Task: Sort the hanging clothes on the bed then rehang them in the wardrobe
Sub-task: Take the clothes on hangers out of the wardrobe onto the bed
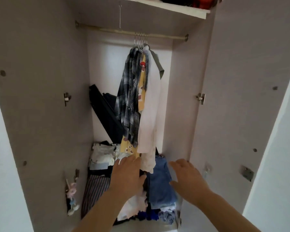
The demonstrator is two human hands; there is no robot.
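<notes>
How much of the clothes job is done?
Done: it's hard to say. The clothes hang bunched on the rail, either not yet taken down or already rehung. In hand: nothing. The left hand and right hand reach open toward the hems. Left: the bed is out of view, so any sorting does not show.

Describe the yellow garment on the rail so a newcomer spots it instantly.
Inside the open wardrobe, look below the hangers clustered on the brass rail. The yellow garment hangs between the dark plaid shirt on its left and the long white top on its right; it alone bears red and brown prints.
</notes>
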